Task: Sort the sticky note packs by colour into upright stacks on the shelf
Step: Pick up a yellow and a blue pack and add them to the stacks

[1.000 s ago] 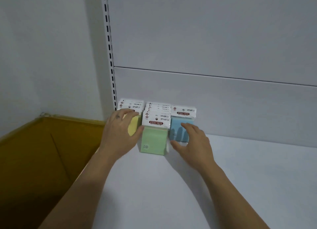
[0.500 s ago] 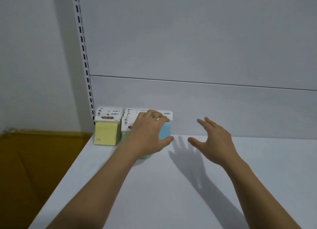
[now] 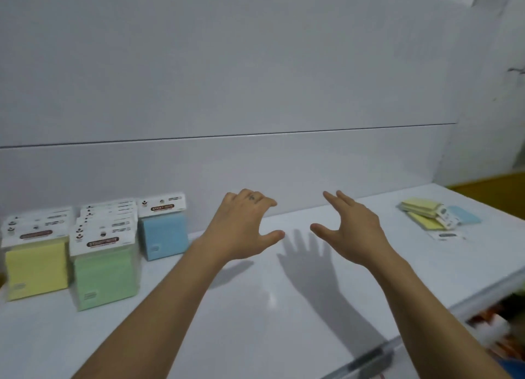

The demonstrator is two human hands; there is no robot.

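Left hand (image 3: 244, 228), right hand (image 3: 353, 232) spread, empty, over shelf (image 3: 255, 327) middle; upright stacks (image 3: 105, 276) 9 o'clock; loose packs (image 3: 424, 211) 2 o'clock near right edge

At the shelf's (image 3: 255, 321) left, yellow stack (image 3: 37, 267), green stack (image 3: 105, 273) and blue pack (image 3: 164, 233) stand upright side by side. Loose packs (image 3: 426, 213), yellow and blue, lie flat far right.

Bare forearms (image 3: 159, 302); dark tattoo (image 3: 252, 198) on left grip (image 3: 241, 228)
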